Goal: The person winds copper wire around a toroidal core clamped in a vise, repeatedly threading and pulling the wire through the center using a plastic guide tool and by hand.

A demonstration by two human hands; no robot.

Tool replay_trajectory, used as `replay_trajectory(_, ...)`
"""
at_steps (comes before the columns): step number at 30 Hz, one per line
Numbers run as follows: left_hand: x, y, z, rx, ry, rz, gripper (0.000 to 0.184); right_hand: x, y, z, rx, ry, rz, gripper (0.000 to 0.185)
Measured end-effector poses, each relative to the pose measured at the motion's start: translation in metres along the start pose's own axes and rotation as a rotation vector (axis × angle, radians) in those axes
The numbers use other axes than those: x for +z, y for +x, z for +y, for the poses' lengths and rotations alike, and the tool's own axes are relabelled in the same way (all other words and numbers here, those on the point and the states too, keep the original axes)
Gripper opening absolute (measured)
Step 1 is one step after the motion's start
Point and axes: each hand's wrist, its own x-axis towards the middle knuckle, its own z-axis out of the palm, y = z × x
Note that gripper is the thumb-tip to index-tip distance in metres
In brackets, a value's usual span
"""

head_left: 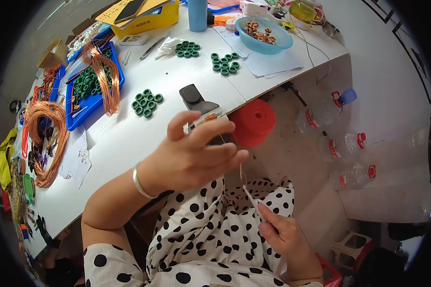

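Note:
My left hand [196,155] is raised at the table edge, palm down, its fingers spread and apart. Just beyond its fingertips, a small copper-coloured ring [209,117] sits at a dark grey clamp-like fixture [196,98]. Down over my lap, my right hand [281,234] grips a thin, pale-handled hook tool [250,196] between thumb and fingers. A fine copper wire [241,172] runs from beneath my left hand to the tool's tip. Part of the ring and fixture is hidden behind my left fingers.
Green rings [147,103] lie in several groups on the white table [124,143]. At left are a blue tray [120,71] and copper wire coils [57,115]. A blue bowl [244,40] holds copper-wound rings. Below the edge stand a red stool [256,129] and plastic bottles [347,146].

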Motion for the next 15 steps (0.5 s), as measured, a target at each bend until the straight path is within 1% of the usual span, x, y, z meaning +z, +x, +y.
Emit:
replay_trajectory(2, 0.0, 0.002, 0.006, -0.003, 0.12, 0.068, 0.023, -0.002, -0.001, -0.002, -0.123, -0.021, -0.005, 0.045)
replay_trajectory(3, -0.002, 0.003, 0.0, -0.003, 0.119, 0.068, 0.023, -0.001, 0.0, 0.0, -0.123, -0.02, -0.005, 0.045)
replay_trajectory(5, -0.006, 0.007, -0.026, -0.441, -0.039, 0.237, 0.022, 0.001, 0.008, 0.007, -0.06, -0.072, 0.017, 0.045)
replay_trajectory(6, -0.004, 0.009, -0.035, -0.439, -0.039, 0.238, 0.022, 0.002, 0.015, 0.01, -0.03, -0.098, 0.03, 0.045)
replay_trajectory(8, 0.005, 0.008, -0.055, -0.952, -0.707, 0.593, 0.016, 0.007, 0.036, 0.013, -0.068, -0.135, 0.063, 0.044)
replay_trajectory(9, 0.014, 0.0, -0.07, -0.954, -0.707, 0.594, 0.016, 0.009, 0.049, 0.013, -0.104, -0.17, 0.095, 0.043)
replay_trajectory(11, 0.033, -0.023, -0.094, -1.143, -0.71, 0.423, 0.013, 0.012, 0.077, 0.008, -0.129, -0.209, 0.091, 0.043)
replay_trajectory(12, 0.038, -0.026, -0.095, -1.143, -0.712, 0.424, 0.013, 0.013, 0.092, 0.006, -0.155, -0.249, 0.09, 0.044)
replay_trajectory(15, 0.049, -0.033, -0.094, -1.08, -0.142, 0.032, 0.02, 0.019, 0.129, -0.01, -0.183, -0.232, 0.09, 0.044)
